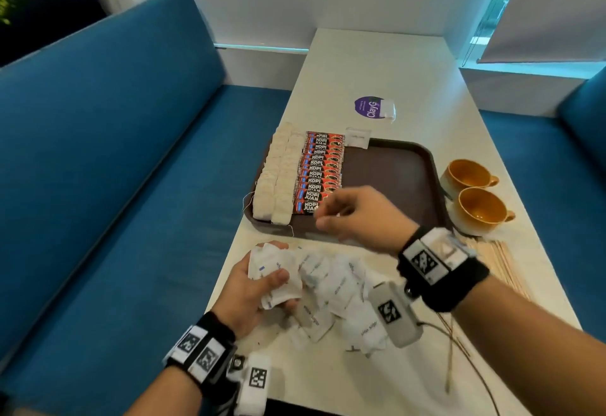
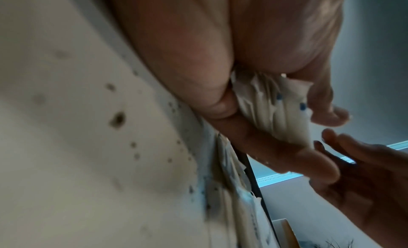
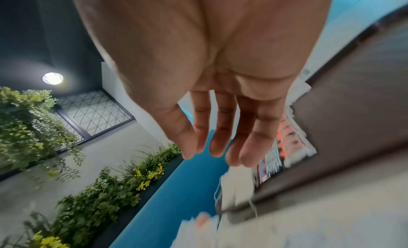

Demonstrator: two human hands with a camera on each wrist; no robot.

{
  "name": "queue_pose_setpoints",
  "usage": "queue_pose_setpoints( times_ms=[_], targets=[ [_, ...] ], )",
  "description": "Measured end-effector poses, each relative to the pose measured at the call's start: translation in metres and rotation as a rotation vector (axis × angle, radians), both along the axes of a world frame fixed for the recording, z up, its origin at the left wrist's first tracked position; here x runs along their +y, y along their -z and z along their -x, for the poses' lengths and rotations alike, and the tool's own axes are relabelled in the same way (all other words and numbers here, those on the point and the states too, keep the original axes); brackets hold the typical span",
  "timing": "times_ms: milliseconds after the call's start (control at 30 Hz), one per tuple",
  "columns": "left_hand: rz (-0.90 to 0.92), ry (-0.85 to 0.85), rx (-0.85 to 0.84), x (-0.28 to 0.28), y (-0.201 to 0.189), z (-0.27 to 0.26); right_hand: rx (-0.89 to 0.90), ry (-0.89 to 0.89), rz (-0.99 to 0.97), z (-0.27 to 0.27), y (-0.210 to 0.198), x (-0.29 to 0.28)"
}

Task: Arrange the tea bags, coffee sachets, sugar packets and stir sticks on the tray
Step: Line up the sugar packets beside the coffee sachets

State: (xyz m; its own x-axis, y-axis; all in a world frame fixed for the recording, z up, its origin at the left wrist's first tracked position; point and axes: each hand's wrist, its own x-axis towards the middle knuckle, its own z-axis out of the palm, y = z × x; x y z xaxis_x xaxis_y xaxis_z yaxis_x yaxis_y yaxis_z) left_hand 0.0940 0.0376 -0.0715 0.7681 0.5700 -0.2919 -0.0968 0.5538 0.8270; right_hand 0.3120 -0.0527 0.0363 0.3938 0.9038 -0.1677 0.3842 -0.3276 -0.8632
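Over on the left, the left hand (image 1: 252,291) clutches a bunch of sugar packets (image 1: 272,271), fingers curled round them, likely a ready supply to feed from. Beside it, more loose packets (image 1: 341,297) sprawl on the tabletop (image 1: 377,64). Up on the tray (image 1: 393,166), tea bags (image 1: 275,176) fill two columns at the left edge, coffee sachets (image 1: 321,169) lined just beside them, leaving bare tray for sugar. The right hand (image 1: 354,215) hovers over the tray's near edge; the head view blurs it, but the right wrist view shows fingers straight and empty. Far right, stir sticks (image 1: 501,261) wait on the tabletop near two cups (image 1: 475,195).
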Motion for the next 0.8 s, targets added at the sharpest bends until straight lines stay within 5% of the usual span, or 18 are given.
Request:
queue_pose_setpoints(
  times_ms=[300, 567, 800],
  targets=[
    [0.098, 0.008, -0.087, -0.005, -0.005, -0.001, 0.182, 0.128, 0.075, 0.079, 0.051, -0.026],
    [0.051, -0.023, -0.045, -0.001, -0.003, 0.002, 0.271, 0.273, 0.038, 0.078, 0.058, -0.032],
    [-0.008, -0.007, -0.037, -0.003, -0.003, 0.001, 0.535, 0.39, -0.067, 0.066, 0.051, -0.036]
  ],
)
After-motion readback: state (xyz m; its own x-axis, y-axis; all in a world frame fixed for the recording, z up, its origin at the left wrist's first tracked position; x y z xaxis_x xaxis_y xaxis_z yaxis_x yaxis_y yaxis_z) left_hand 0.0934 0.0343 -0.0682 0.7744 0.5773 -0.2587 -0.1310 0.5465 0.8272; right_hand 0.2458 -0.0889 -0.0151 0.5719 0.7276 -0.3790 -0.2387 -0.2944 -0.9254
